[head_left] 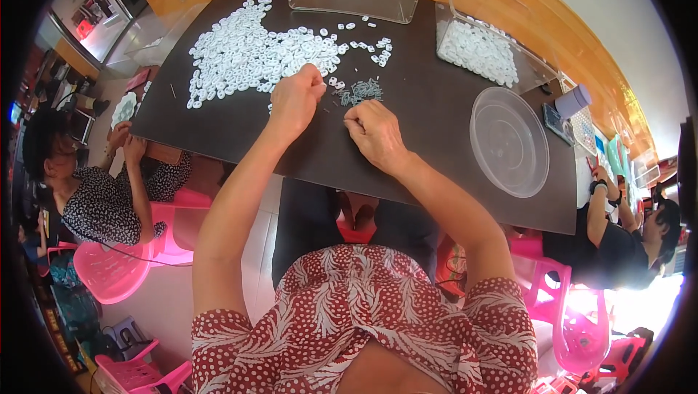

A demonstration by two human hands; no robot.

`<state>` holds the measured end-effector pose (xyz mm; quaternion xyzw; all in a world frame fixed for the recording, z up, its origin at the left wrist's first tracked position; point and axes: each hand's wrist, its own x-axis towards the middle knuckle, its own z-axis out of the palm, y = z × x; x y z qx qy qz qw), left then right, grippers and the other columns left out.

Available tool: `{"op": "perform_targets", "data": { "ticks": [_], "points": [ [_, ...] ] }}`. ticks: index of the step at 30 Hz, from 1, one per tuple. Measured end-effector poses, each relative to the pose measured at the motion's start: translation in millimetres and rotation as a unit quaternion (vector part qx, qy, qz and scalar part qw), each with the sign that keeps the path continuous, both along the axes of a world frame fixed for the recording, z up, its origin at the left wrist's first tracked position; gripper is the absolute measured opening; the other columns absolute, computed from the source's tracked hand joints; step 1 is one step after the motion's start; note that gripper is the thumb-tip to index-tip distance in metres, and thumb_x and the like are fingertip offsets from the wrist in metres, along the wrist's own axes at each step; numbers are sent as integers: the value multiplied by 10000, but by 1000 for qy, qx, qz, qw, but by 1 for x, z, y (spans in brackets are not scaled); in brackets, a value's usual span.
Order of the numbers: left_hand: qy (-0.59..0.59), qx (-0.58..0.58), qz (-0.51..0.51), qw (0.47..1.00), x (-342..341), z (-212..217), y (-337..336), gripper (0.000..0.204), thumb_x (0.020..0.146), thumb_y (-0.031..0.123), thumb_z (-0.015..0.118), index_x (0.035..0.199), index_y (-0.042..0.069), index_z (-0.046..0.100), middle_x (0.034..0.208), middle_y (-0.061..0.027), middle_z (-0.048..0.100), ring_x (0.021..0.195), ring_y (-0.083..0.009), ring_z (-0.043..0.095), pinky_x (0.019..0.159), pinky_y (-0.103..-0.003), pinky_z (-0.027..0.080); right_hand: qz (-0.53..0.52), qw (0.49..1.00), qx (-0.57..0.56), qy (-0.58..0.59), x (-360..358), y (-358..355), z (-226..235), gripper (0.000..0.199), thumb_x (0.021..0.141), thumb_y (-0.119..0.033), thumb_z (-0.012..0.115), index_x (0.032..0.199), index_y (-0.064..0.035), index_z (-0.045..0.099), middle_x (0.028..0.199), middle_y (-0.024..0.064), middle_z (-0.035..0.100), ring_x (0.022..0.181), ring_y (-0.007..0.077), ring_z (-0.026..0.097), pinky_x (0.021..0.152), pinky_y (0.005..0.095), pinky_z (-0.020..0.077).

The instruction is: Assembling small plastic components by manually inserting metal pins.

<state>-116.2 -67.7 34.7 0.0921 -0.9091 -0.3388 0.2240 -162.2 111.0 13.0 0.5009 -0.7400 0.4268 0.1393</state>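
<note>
A broad spread of small white oval plastic pieces with holes [240,49] covers the far left of the dark table. My left hand [297,102] is closed in a pinch at the near edge of that spread; whatever its fingertips hold is too small to name. Just to the right lies a little heap of thin grey pins [361,91]. My right hand [376,132] rests right in front of the heap, thumb and fingers pressed together, and its fingertips hide anything between them. Several loose white pieces [382,52] lie beyond the pins.
A clear bin [356,3] stands at the table's far edge. Another clear bin [527,67] at the far right holds more white pieces. A round translucent lid [509,143] lies to the right, near a purple-capped container [573,101]. One person sits on each side.
</note>
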Motion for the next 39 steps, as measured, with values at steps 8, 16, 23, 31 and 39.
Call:
{"op": "perform_targets", "data": {
  "ticks": [8, 16, 23, 31, 39],
  "points": [
    [62, 507, -101, 854, 62, 12, 24, 105, 809, 53, 655, 872, -5, 593, 744, -79, 615, 604, -105, 553, 523, -216, 442, -23, 986, 2, -164, 3, 3, 4, 98, 760, -27, 663, 846, -23, 615, 710, 22, 551, 621, 95, 502, 576, 246, 424],
    [131, 550, -53, 823, 80, 9, 40, 77, 794, -8, 643, 866, -4, 617, 773, -41, 611, 647, -88, 541, 556, -217, 433, 52, 943, -7, -328, 10, 1, 22, 127, 733, -4, 652, 859, -17, 636, 729, 25, 597, 632, 84, 514, 599, 243, 437],
    [124, 576, -61, 806, 89, 7, 52, 70, 863, 38, 589, 914, -9, 598, 810, -65, 616, 648, -97, 535, 564, -205, 424, 98, 913, -61, -392, 30, 4, 42, 100, 742, 21, 650, 839, -1, 643, 754, -3, 612, 675, 38, 514, 600, 210, 430],
    [121, 544, -54, 829, 105, 4, 59, 169, 877, 49, 579, 1032, -16, 600, 830, -48, 622, 663, -72, 532, 571, -184, 424, 87, 897, -63, -428, 50, 7, 47, 157, 788, 36, 642, 941, 13, 614, 875, 23, 599, 805, 75, 562, 734, 214, 468],
    [151, 404, -11, 902, 111, 4, 68, 227, 849, -20, 585, 1075, -3, 601, 891, -36, 626, 777, -82, 575, 678, -208, 475, 76, 900, -40, -427, 60, 7, 49, 166, 792, 35, 641, 953, 24, 604, 886, 33, 595, 808, 78, 559, 743, 216, 470]
  ]
}}
